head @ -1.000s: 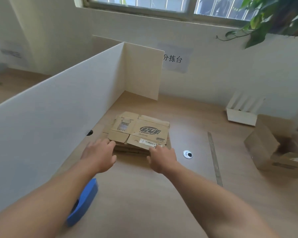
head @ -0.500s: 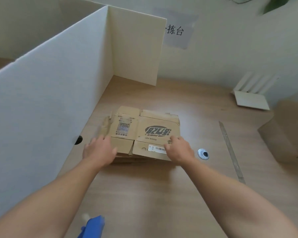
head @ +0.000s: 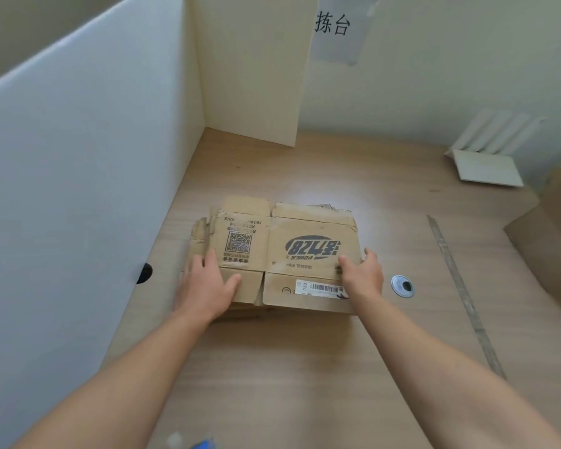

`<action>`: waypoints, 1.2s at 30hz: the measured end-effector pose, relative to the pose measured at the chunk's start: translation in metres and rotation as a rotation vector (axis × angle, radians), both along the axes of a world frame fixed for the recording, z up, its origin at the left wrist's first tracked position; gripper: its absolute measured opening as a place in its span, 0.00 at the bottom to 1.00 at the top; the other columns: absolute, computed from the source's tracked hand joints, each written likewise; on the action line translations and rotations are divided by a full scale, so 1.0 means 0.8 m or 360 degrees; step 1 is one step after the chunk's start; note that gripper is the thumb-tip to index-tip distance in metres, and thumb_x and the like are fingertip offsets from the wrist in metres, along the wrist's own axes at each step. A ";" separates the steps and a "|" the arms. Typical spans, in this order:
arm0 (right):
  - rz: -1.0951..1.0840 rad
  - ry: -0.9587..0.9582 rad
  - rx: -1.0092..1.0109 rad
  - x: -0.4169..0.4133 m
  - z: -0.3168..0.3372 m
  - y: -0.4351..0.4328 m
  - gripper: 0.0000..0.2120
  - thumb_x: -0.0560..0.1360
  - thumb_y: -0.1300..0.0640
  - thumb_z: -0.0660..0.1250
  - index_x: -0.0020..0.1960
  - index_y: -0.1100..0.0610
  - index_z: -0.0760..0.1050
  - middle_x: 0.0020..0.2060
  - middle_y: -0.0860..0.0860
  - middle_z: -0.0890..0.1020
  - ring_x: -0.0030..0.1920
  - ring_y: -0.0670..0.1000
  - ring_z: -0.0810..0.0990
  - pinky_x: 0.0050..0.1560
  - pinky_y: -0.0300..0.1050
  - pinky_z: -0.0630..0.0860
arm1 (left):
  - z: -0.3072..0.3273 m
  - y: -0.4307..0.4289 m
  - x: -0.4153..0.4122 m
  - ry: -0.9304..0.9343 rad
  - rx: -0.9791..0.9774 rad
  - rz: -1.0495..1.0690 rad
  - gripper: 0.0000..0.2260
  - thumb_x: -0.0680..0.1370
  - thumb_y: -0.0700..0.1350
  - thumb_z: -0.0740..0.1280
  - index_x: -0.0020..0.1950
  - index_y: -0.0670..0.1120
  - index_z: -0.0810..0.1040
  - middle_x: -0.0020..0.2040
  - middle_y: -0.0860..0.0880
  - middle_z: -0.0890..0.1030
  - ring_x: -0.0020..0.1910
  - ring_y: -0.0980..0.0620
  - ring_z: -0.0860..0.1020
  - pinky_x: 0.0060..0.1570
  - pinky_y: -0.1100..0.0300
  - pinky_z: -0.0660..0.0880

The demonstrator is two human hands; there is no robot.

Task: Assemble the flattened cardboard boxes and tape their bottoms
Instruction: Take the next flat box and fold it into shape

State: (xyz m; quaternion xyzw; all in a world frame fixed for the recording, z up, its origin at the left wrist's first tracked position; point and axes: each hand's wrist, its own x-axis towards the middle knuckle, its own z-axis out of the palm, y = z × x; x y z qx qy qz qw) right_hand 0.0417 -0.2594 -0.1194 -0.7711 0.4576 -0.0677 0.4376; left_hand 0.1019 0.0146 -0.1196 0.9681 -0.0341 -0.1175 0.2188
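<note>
Cardboard boxes [head: 305, 228] flat, stacked, creased

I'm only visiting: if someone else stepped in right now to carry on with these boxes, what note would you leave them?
Left hand: flat on the left side of the top flat box.
Right hand: at its right edge, thumb on top; grip unclear.
The stack lies in the middle of the table; a blurred blue thing sits at the near edge.
Done: none from this stack opened.
Left: lift the top one, open it, fold and tape its bottom, repeat.
</note>
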 end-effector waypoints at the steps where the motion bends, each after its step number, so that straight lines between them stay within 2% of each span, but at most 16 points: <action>1: -0.0048 -0.0025 0.0038 -0.003 0.003 -0.002 0.32 0.78 0.48 0.66 0.78 0.55 0.60 0.72 0.56 0.70 0.70 0.58 0.71 0.68 0.54 0.68 | 0.003 -0.002 -0.005 0.0000 -0.0053 0.0045 0.33 0.77 0.61 0.65 0.76 0.47 0.59 0.68 0.43 0.68 0.67 0.40 0.70 0.64 0.46 0.71; 3: -0.0086 -0.0107 0.0160 -0.015 0.008 -0.004 0.32 0.79 0.48 0.66 0.78 0.54 0.59 0.72 0.55 0.71 0.70 0.58 0.71 0.70 0.56 0.69 | 0.010 -0.006 -0.016 -0.0010 -0.0144 0.0145 0.34 0.77 0.60 0.66 0.76 0.46 0.59 0.67 0.42 0.68 0.66 0.40 0.70 0.64 0.45 0.72; 5: -0.0061 -0.0231 0.0303 -0.034 0.012 -0.005 0.29 0.79 0.48 0.66 0.76 0.53 0.63 0.69 0.55 0.74 0.66 0.57 0.75 0.68 0.58 0.72 | 0.020 -0.008 -0.029 -0.0023 -0.0221 0.0235 0.35 0.76 0.60 0.67 0.76 0.45 0.60 0.67 0.41 0.68 0.67 0.40 0.70 0.65 0.46 0.71; 8: -0.0047 -0.0423 0.0496 -0.073 0.022 -0.006 0.16 0.80 0.50 0.66 0.66 0.49 0.70 0.58 0.53 0.82 0.52 0.53 0.83 0.57 0.57 0.79 | 0.039 -0.007 -0.055 -0.0039 -0.0416 0.0338 0.35 0.76 0.60 0.69 0.77 0.43 0.63 0.68 0.40 0.68 0.69 0.40 0.69 0.67 0.49 0.67; 12: -0.0004 -0.0614 0.0599 -0.135 0.039 -0.017 0.09 0.81 0.52 0.65 0.60 0.45 0.71 0.51 0.50 0.84 0.43 0.48 0.85 0.41 0.46 0.81 | 0.064 -0.012 -0.103 -0.0108 -0.0665 0.0326 0.31 0.76 0.58 0.71 0.74 0.46 0.69 0.66 0.43 0.72 0.67 0.43 0.72 0.65 0.52 0.68; 15: 0.0119 -0.0689 0.0629 -0.187 0.052 -0.022 0.09 0.82 0.52 0.64 0.56 0.37 0.70 0.53 0.48 0.82 0.48 0.47 0.84 0.43 0.46 0.81 | 0.079 -0.021 -0.150 -0.0051 -0.0888 0.0196 0.32 0.74 0.60 0.72 0.74 0.48 0.70 0.66 0.47 0.73 0.62 0.48 0.75 0.63 0.51 0.72; 17: 0.0199 -0.0735 0.0643 -0.222 0.058 -0.026 0.10 0.82 0.51 0.63 0.57 0.35 0.69 0.56 0.48 0.80 0.54 0.50 0.82 0.49 0.51 0.82 | 0.091 -0.029 -0.186 0.0104 -0.1122 0.0089 0.42 0.68 0.68 0.72 0.77 0.54 0.64 0.68 0.53 0.71 0.62 0.51 0.75 0.63 0.47 0.74; 20: 0.0269 -0.0793 0.0678 -0.275 0.061 -0.038 0.10 0.82 0.52 0.64 0.61 0.40 0.70 0.59 0.50 0.79 0.57 0.52 0.80 0.57 0.60 0.80 | 0.099 -0.039 -0.239 0.0311 -0.1386 -0.0088 0.54 0.57 0.76 0.71 0.78 0.65 0.52 0.70 0.61 0.66 0.65 0.57 0.72 0.62 0.50 0.71; 22: 0.0298 -0.0806 0.0711 -0.310 0.057 -0.047 0.11 0.81 0.52 0.65 0.62 0.42 0.71 0.59 0.51 0.80 0.57 0.53 0.81 0.56 0.60 0.80 | 0.099 -0.046 -0.271 0.0417 -0.1405 -0.0234 0.55 0.55 0.77 0.72 0.76 0.72 0.47 0.71 0.65 0.63 0.66 0.58 0.70 0.63 0.51 0.70; 24: 0.0313 -0.0798 0.0780 -0.344 0.056 -0.054 0.15 0.79 0.47 0.68 0.63 0.40 0.70 0.58 0.51 0.80 0.58 0.52 0.82 0.51 0.57 0.81 | 0.096 -0.050 -0.302 0.0481 -0.1344 -0.0366 0.56 0.54 0.75 0.74 0.74 0.76 0.44 0.72 0.68 0.59 0.68 0.59 0.69 0.66 0.51 0.68; 27: 0.0364 -0.0754 0.0851 -0.391 0.054 -0.072 0.31 0.71 0.38 0.73 0.70 0.31 0.64 0.58 0.50 0.80 0.56 0.48 0.82 0.47 0.52 0.81 | 0.085 -0.052 -0.342 0.0446 -0.1156 -0.0556 0.56 0.57 0.72 0.77 0.73 0.76 0.42 0.69 0.76 0.60 0.64 0.68 0.69 0.61 0.61 0.68; 28: 0.0405 -0.0736 0.0837 -0.405 0.054 -0.078 0.34 0.69 0.37 0.73 0.71 0.28 0.61 0.58 0.48 0.79 0.56 0.46 0.82 0.46 0.50 0.81 | 0.082 -0.051 -0.354 0.0435 -0.1099 -0.0594 0.56 0.57 0.71 0.77 0.73 0.76 0.42 0.68 0.76 0.59 0.64 0.70 0.68 0.59 0.62 0.68; 30: 0.0524 -0.0728 0.0781 -0.432 0.056 -0.089 0.34 0.70 0.37 0.73 0.70 0.25 0.60 0.59 0.43 0.79 0.56 0.44 0.82 0.43 0.47 0.82 | 0.076 -0.053 -0.375 0.0421 -0.0999 -0.0647 0.57 0.57 0.70 0.78 0.74 0.76 0.42 0.70 0.73 0.58 0.68 0.66 0.66 0.61 0.61 0.66; 33: 0.0657 -0.0747 0.0710 -0.464 0.060 -0.098 0.29 0.68 0.38 0.74 0.67 0.31 0.68 0.60 0.42 0.80 0.57 0.48 0.82 0.48 0.47 0.83 | 0.068 -0.057 -0.399 0.0429 -0.0942 -0.0660 0.57 0.59 0.65 0.79 0.74 0.75 0.41 0.73 0.67 0.57 0.72 0.59 0.63 0.65 0.58 0.64; 35: 0.0641 -0.0767 0.0659 -0.481 0.059 -0.099 0.32 0.66 0.37 0.74 0.68 0.36 0.68 0.62 0.44 0.79 0.60 0.50 0.81 0.55 0.52 0.82 | 0.064 -0.060 -0.414 0.0444 -0.0987 -0.0643 0.55 0.60 0.62 0.78 0.74 0.75 0.42 0.75 0.65 0.56 0.73 0.60 0.61 0.68 0.56 0.64; 36: 0.0631 -0.0782 0.0626 -0.489 0.057 -0.098 0.33 0.66 0.37 0.74 0.68 0.36 0.68 0.62 0.43 0.78 0.61 0.50 0.79 0.56 0.52 0.81 | 0.062 -0.062 -0.422 0.0444 -0.1029 -0.0630 0.55 0.61 0.62 0.78 0.74 0.74 0.43 0.75 0.66 0.55 0.74 0.62 0.60 0.70 0.56 0.63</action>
